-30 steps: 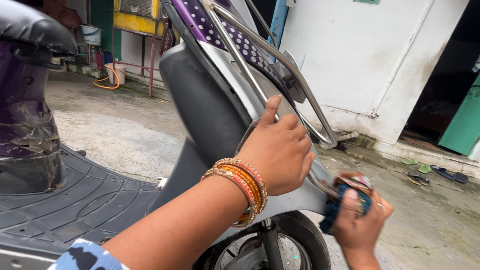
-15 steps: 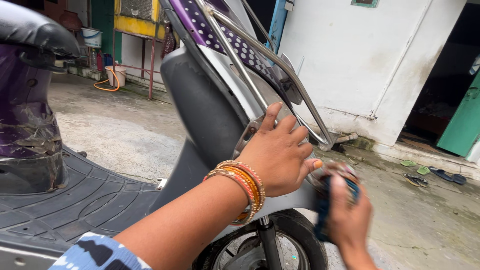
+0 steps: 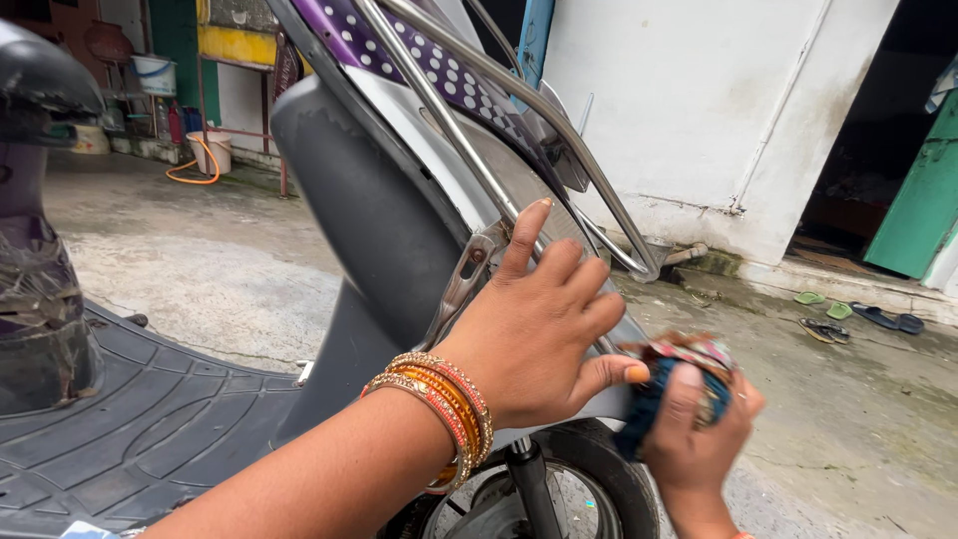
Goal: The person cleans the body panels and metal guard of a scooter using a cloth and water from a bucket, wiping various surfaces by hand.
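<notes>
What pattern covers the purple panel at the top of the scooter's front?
White polka dots on the purple panel, clearest in the head view.

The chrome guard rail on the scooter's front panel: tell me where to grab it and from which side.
Probably best to grip the chrome guard rail along its straight upper run, coming from the open white-wall side. There the tube stands clear of the silver panel, so fingers can likely wrap round it. Lower down, the left hand and the right hand with its cloth crowd the bend.
</notes>
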